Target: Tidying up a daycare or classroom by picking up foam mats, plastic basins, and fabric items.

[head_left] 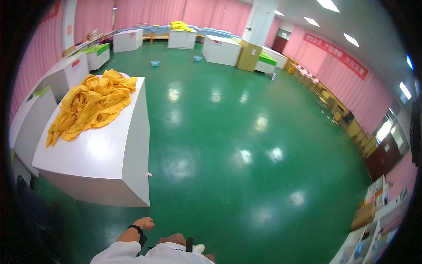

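Observation:
My left hand [146, 223] hangs low over the floor, a black band around its wrist. Its fingers are curled in, and I see nothing held in them. Nearest to it is the front corner of a white table [94, 152] with solid sides, which the hand does not touch. A crumpled heap of orange-yellow cloth [94, 103] lies on that table's far part, with a bit of something pale pink showing behind it. I cannot make out my right hand; only a sliver of skin shows at the lower edge.
Glossy green floor [211, 145] spreads ahead and right. Two blue basins [155, 63] stand on it farther off. More white tables [222, 50] stand at the back, one bearing yellow cloth [180, 26]. A pillar [252, 39] rises there. White shelves [360, 240] stand at lower right.

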Available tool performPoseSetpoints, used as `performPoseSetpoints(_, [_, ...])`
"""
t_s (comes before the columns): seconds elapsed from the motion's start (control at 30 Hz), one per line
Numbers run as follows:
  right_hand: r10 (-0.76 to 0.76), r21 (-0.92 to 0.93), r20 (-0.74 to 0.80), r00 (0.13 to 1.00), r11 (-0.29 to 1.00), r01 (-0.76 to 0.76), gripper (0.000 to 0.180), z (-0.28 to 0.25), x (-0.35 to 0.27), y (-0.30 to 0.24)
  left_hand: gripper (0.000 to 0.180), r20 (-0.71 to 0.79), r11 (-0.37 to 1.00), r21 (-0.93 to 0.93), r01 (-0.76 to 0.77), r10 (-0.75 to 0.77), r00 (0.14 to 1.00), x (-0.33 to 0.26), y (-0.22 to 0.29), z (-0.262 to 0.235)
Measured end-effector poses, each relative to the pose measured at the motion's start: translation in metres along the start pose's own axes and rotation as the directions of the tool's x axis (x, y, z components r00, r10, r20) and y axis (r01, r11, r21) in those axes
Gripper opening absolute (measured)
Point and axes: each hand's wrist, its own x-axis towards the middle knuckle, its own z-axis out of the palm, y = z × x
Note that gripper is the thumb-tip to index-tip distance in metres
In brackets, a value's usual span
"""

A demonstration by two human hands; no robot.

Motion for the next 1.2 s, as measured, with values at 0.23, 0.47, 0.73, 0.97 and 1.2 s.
performPoseSetpoints(0.23, [-0.139,-0.156,0.079,0.987,0.976,0.149,0.044,-0.108,0.275,-0.145,0.026,-0.111,0.968,-0.226,0.113,-0.141,0.984,0.028,0.041,-0.013])
performPoseSetpoints(0.47, [-0.142,-0.172,0.153,0.978,0.971,0.167,0.022,-0.084,0.588,-0.204,0.021,-0.032,0.870,-0.341,0.357,-0.390,0.920,0.103,0.104,-0.113])
performPoseSetpoints(0.73, [-0.035,0.003,0.190,0.981,0.999,0.036,0.025,-0.098,0.712,-0.309,0.026,-0.206,0.924,-0.377,0.059,-0.146,0.968,0.298,0.221,-0.319])
performPoseSetpoints(0.97, [-0.190,-0.349,0.484,0.854,0.853,0.387,0.031,-0.158,0.807,-0.536,0.028,-0.297,0.873,-0.487,0.009,-0.175,0.939,0.420,0.358,-0.487])
performPoseSetpoints(1.2, [-0.377,-0.393,0.476,0.795,0.718,0.575,0.023,-0.180,1.079,-0.672,0.023,-0.224,0.784,-0.620,0.039,-0.224,0.948,0.535,0.437,-0.622])
